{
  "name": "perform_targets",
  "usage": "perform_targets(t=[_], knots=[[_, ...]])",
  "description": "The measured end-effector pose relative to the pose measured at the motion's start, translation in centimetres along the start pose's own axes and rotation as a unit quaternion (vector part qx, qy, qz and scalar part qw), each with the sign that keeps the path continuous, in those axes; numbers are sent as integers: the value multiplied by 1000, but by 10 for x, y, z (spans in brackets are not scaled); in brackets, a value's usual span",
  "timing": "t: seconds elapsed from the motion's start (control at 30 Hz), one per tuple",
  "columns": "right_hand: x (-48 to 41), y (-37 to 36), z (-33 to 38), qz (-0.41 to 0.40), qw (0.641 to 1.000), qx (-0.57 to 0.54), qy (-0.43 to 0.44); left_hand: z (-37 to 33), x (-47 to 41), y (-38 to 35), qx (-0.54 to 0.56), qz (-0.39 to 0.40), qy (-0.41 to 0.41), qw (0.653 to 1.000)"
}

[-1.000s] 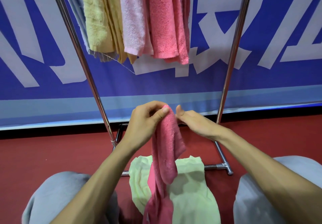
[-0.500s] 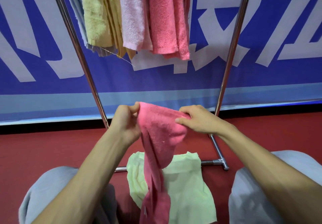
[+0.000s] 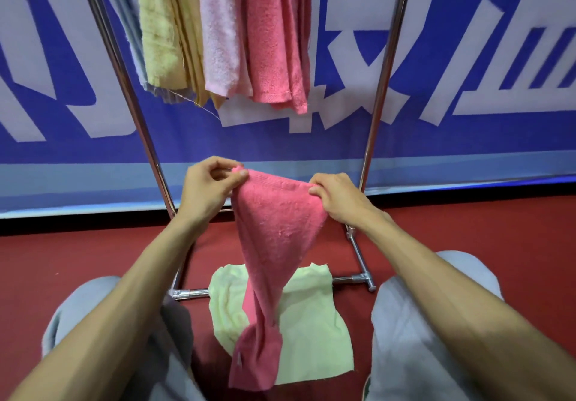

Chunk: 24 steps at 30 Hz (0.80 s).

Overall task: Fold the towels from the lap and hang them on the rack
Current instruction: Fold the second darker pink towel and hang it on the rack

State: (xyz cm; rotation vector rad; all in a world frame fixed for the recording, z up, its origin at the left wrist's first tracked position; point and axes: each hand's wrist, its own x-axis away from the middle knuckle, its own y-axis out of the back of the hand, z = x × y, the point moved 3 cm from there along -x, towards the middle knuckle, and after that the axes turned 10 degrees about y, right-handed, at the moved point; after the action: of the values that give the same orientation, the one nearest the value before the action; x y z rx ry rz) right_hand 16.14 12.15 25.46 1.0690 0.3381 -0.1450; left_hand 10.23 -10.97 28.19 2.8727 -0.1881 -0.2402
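A pink towel (image 3: 276,235) hangs twisted in front of me, its top edge stretched between my hands. My left hand (image 3: 207,187) pinches the left corner and my right hand (image 3: 338,198) pinches the right corner. The towel narrows downward and its lower end rests on a pale green towel (image 3: 311,322) lying between my knees. The metal rack (image 3: 385,89) stands just beyond, with several folded towels (image 3: 271,36) in yellow, light pink and pink hanging from its top, which is out of view.
My knees in grey trousers (image 3: 414,322) frame the bottom of the view. The rack's base bars (image 3: 355,279) lie on the red floor (image 3: 62,260). A blue banner with white characters (image 3: 467,57) stands behind the rack.
My hands moved apart, spreading the pink towel's top edge from a bunched strip into a wide stretched edge. The towel's lower end stays on the green towel.
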Motion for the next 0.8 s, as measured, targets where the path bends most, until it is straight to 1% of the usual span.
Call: perform_targets(t=[0.1,0.27,0.33,0.4,0.53,0.67,0.73,0.8], knots=[[-9,22,11,-26,1000,7,10,-15,-4,7,-18,10,-23,1000],[-36,79,38,-92,995,24,31,-63,-17,31,-64,-24,-55,996],[-46,102,54,-109,992,46,55,-88,-20,40,-83,-36,-84,992],[-55,123,73,-129,987,56,74,-115,-19,50,-97,-63,-125,985],[-64,164,105,-199,976,26,80,-163,-18,65,-132,-97,-159,973],[-70,192,129,-274,957,-18,90,-198,-18,85,-148,-63,-154,975],[-73,202,142,-300,948,-28,100,-213,-14,90,-163,-73,-186,966],[-73,217,158,-328,936,-21,123,-233,-11,96,-164,-114,-241,950]])
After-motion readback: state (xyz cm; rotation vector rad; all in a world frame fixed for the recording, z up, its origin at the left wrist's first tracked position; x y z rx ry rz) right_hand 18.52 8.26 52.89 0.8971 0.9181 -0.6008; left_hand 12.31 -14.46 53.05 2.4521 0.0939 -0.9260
